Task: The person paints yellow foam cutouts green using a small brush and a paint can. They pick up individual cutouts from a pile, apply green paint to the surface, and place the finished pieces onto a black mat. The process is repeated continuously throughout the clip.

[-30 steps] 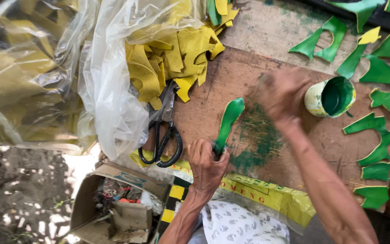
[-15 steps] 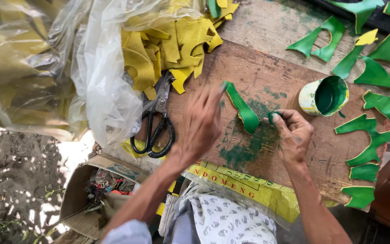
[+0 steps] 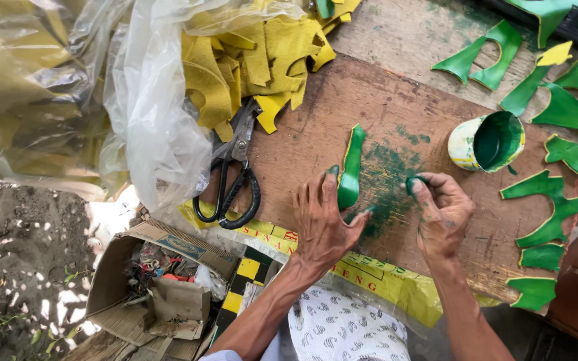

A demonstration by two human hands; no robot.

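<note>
My left hand (image 3: pixel 322 217) holds a curved green-painted cutout piece (image 3: pixel 351 167) on edge against the brown board (image 3: pixel 329 120), fingers pinching its lower end. My right hand (image 3: pixel 439 210) hovers just right of it over a green paint smear (image 3: pixel 386 177), its fingertips pinched together and stained green around something small I cannot make out. A small tin of green paint (image 3: pixel 490 140) stands on the board just beyond my right hand.
Black-handled scissors (image 3: pixel 232 177) lie left of my left hand. A heap of yellow cutouts (image 3: pixel 255 60) spills from a clear plastic bag (image 3: pixel 135 113). Painted green pieces (image 3: pixel 550 207) lie at the right and top right. A cardboard box of scraps (image 3: pixel 162 281) sits below on the ground.
My left hand has gone from lying flat on the board to gripping the green piece and standing it up. My right hand has shifted slightly right, fingertips still pinched.
</note>
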